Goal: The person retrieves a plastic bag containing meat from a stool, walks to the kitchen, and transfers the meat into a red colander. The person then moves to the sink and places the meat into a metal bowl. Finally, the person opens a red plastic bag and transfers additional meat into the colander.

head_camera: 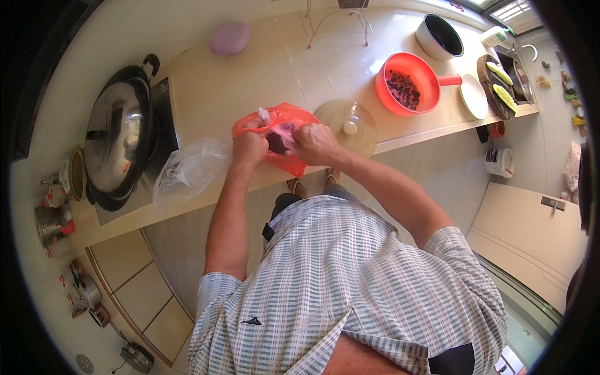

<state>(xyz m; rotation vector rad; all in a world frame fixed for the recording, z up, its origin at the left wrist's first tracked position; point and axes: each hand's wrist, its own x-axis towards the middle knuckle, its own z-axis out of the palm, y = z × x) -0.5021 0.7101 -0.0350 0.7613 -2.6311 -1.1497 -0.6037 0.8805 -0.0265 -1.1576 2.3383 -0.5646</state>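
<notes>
A red plastic bag with its mouth spread shows dark contents inside, above the counter's front edge. My left hand grips the left side of the bag, fingers closed on the plastic. The right side is pinched by my right hand, its fingers curled at the bag's mouth. What the dark contents are, I cannot tell. A crumpled clear plastic bag lies beside my left hand. Just beyond my right hand rests a glass lid with a pale knob. Further right stands a red plastic colander or basin with a handle, holding small dark pieces.
A lidded wok sits on the stove at left. Along the right are a white plate, a round board with pale green vegetable pieces, a cooking pot and a sink. A pink lidded box and a wire rack stand behind.
</notes>
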